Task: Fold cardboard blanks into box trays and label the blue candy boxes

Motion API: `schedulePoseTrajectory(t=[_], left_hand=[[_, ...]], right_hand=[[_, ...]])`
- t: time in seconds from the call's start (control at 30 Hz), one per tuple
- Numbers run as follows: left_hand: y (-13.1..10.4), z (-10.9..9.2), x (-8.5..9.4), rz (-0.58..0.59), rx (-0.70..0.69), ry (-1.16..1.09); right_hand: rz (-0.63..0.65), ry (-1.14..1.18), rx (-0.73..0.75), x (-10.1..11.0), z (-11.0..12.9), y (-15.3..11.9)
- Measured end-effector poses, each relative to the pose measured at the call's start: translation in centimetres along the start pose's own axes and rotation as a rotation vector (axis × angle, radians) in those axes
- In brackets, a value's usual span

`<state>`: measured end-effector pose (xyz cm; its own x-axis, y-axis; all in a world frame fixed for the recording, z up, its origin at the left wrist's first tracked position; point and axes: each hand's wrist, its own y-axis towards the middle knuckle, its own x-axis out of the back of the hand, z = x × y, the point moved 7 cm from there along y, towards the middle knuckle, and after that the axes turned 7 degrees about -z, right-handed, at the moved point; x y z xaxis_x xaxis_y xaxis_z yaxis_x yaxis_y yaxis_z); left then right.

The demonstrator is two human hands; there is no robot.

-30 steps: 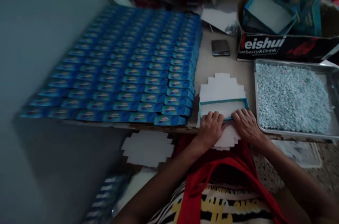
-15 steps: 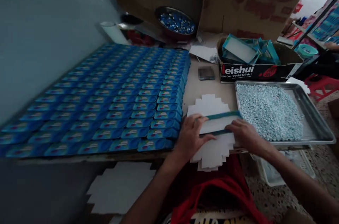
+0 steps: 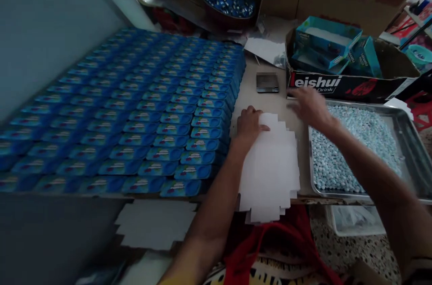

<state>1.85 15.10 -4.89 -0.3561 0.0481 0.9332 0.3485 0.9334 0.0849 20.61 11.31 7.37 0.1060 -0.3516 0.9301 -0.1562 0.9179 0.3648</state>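
White card blanks [image 3: 272, 163] with notched edges lie stacked at the table's front. My left hand [image 3: 249, 124] rests on the stack's upper left corner, thumb apart from the fingers, holding nothing I can make out. Slightly blurred, my right hand [image 3: 308, 104] is in the air above the tray's left corner, fingers apart and nothing in it. Beyond it a black-printed carton [image 3: 351, 87] holds several teal boxes [image 3: 327, 37], the upper one folded up and open on top.
Rows of blue packs [image 3: 135, 114] cover the left side. A metal tray [image 3: 416, 159] of pale blue pieces lies right. Behind are a small dark device [image 3: 267, 82], a bowl [image 3: 232, 20] of blue pieces and a white sheet [image 3: 266, 50].
The teal-edged piece has left my hands, and an open teal box now tops the carton. My right hand has moved up and opened; my left has moved up slightly. The view has shifted.
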Motion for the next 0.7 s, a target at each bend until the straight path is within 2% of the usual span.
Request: schedulePoseTrajectory(t=[0.03, 0.1, 0.2, 0.27, 0.33, 0.47, 0.5, 0.57, 0.7], left_hand=[[-0.4, -0.3, 0.5, -0.054, -0.026, 0.006], [-1.1, -0.8, 1.0, -0.110, -0.086, 0.004], [-1.0, -0.3, 1.4, -0.144, -0.070, -0.022], [-0.4, 0.2, 1.8, -0.206, -0.058, -0.036], [0.5, 0.4, 1.7, -0.197, -0.063, -0.030], [1.2, 0.3, -0.3, 0.097, -0.058, 0.027], [1.1, 0.2, -0.5, 0.129, -0.061, 0.038], [0.8, 0.1, -0.3, 0.104, -0.068, 0.056], [0.1, 0.1, 1.3, -0.108, -0.056, -0.046]], right_hand=[[0.069, 0.028, 0.006, -2.3, 0.9, -2.0], [0.082, 0.083, -0.039, -5.4, 1.5, -5.5], [-0.033, 0.161, -0.150, -7.0, 0.3, -8.6], [-0.037, 0.182, -0.197, -7.4, -0.6, -9.7], [0.009, 0.186, -0.222, -7.4, -0.9, -10.3], [0.058, 0.208, -0.180, -6.6, 0.4, -11.4], [0.067, 0.208, -0.163, -6.4, 0.9, -11.8], [0.089, 0.189, -0.151, -6.1, 1.7, -12.5], [0.059, 0.165, -0.176, -5.6, 2.3, -13.2]])
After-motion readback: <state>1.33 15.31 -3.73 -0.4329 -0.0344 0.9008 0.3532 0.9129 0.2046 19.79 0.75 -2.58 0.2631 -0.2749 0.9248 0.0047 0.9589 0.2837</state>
